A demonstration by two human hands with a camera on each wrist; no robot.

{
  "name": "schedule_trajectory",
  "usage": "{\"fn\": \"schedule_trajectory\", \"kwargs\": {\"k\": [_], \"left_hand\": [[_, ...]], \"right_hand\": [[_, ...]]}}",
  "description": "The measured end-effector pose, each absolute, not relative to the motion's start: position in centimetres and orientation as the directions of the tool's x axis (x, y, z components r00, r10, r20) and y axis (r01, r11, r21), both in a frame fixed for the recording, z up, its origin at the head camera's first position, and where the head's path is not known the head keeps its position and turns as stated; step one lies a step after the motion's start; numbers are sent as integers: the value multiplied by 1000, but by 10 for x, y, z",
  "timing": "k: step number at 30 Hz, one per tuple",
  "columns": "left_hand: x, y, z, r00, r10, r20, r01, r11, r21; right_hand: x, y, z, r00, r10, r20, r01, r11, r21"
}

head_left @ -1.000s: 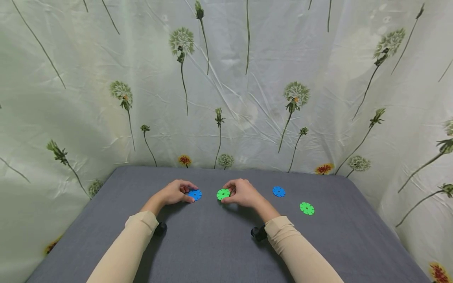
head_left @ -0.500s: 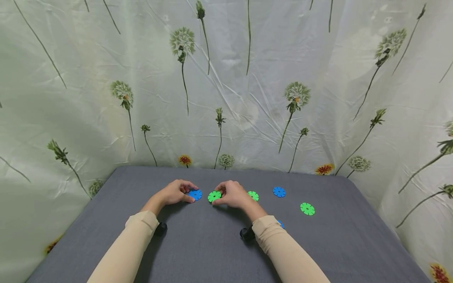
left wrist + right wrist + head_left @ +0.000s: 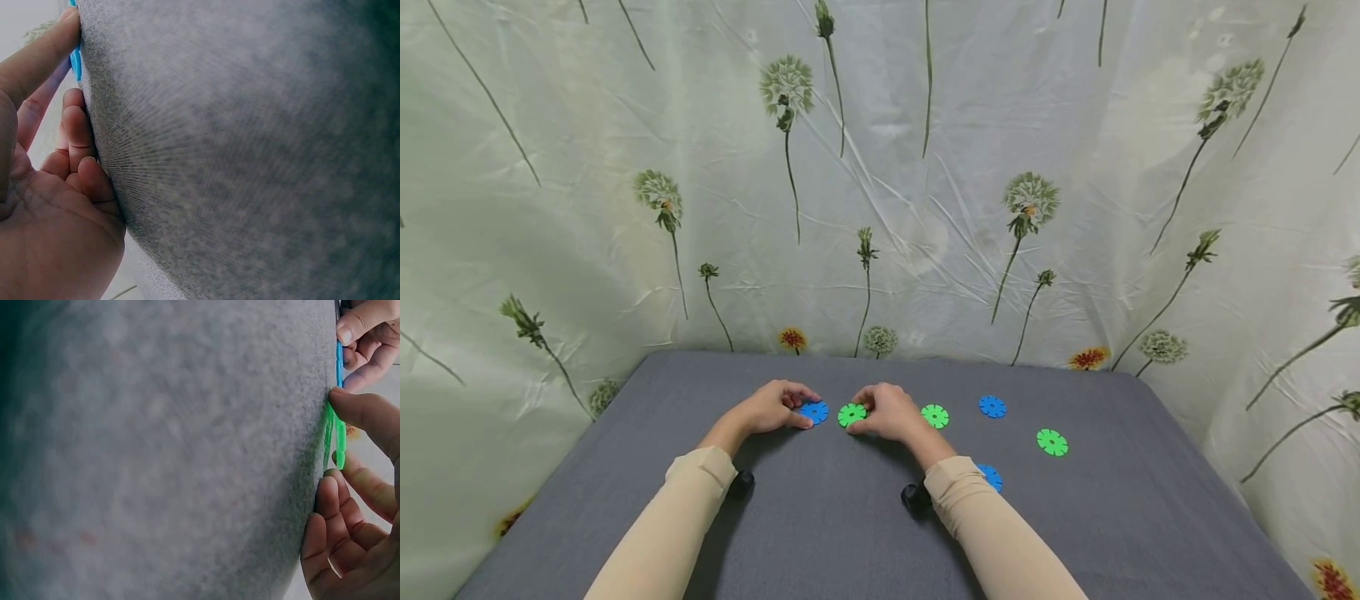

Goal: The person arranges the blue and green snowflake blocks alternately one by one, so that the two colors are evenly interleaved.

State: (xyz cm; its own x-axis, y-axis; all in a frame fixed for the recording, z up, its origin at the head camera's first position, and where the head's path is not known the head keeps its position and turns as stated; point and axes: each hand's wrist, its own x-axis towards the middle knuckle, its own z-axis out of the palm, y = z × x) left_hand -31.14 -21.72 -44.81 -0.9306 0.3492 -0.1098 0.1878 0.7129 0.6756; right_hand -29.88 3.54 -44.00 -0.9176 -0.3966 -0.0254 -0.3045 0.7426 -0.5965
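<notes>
My left hand (image 3: 772, 407) pinches a blue notched plastic disc (image 3: 815, 412) between thumb and fingers, near the middle of the grey cloth. In the left wrist view, that blue disc (image 3: 75, 62) shows edge-on along the cloth at the fingertips. Just right of it, my right hand (image 3: 887, 411) pinches a green notched disc (image 3: 852, 415) by its right side. A narrow gap separates the two discs in the head view. Seen from the right wrist, the green disc (image 3: 340, 444) is edge-on, close over the cloth, with a green tint beneath it.
Right of my right hand lie another green disc (image 3: 936, 416), a blue disc (image 3: 992, 406) and a further green disc (image 3: 1052, 442). One more blue disc (image 3: 991, 477) is partly hidden by the right sleeve (image 3: 992, 525). A flower-printed curtain (image 3: 925, 208) hangs behind the table (image 3: 820, 533).
My right hand has moved left with the green disc, closer to the blue one, uncovering a green disc and part of a blue disc behind the arm. The left hand stays in place.
</notes>
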Motion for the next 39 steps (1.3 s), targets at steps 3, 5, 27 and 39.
{"fn": "schedule_trajectory", "kwargs": {"k": [3, 5, 27, 39], "left_hand": [[-312, -217, -448, -931, 347, -109, 187, 714, 675], [-312, -217, -448, -932, 347, -108, 188, 715, 673], [-310, -216, -447, -930, 350, -112, 184, 708, 681], [-311, -218, -449, -922, 368, -118, 198, 711, 674]], "right_hand": [[-299, 34, -440, -923, -385, -19, -299, 747, -594], [-299, 33, -440, -927, -376, -17, -294, 752, -591], [-297, 25, -441, -950, -310, -38, -239, 800, -550], [-297, 23, -441, -950, -310, -26, -250, 810, -530]]}}
